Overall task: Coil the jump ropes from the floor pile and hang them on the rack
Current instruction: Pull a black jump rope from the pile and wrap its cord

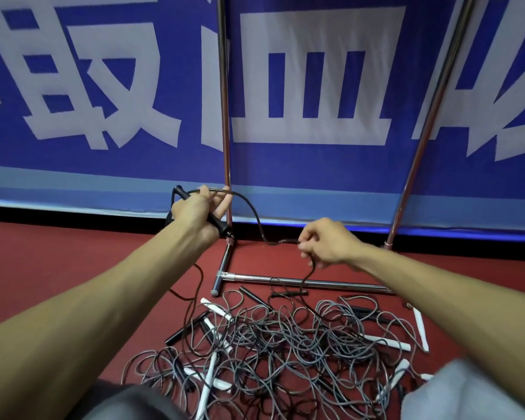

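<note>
Jump ropes (279,344) heaped on red floor (73,262) just before the rack (224,116), near edge hidden by knees (134,401); rack top cut off. Thin grey and black cords, white and black handles, tangled. Black rope (281,241) stretched before the rack: left hand (194,213) gripping handle (215,221), right hand (325,244) pinching its cord

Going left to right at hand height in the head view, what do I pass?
left hand gripping the black handle → rack's left upright → black jump rope slack between the hands → right hand pinching it → rack's right upright
</note>
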A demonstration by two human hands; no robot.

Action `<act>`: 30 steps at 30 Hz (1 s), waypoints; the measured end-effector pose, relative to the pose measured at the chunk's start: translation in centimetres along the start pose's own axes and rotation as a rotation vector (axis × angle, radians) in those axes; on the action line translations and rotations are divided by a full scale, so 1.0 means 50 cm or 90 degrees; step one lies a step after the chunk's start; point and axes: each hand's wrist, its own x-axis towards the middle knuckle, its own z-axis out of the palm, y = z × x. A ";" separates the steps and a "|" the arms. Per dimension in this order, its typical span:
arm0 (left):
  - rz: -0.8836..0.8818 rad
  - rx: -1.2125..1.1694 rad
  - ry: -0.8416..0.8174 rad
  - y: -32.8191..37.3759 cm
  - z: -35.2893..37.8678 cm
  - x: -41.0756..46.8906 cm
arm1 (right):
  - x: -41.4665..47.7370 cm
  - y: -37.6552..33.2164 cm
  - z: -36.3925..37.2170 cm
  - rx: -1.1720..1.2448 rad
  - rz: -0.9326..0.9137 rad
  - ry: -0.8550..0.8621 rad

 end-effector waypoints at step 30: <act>-0.045 0.544 -0.400 -0.124 0.034 -0.075 | 0.003 0.013 -0.077 0.432 0.081 0.195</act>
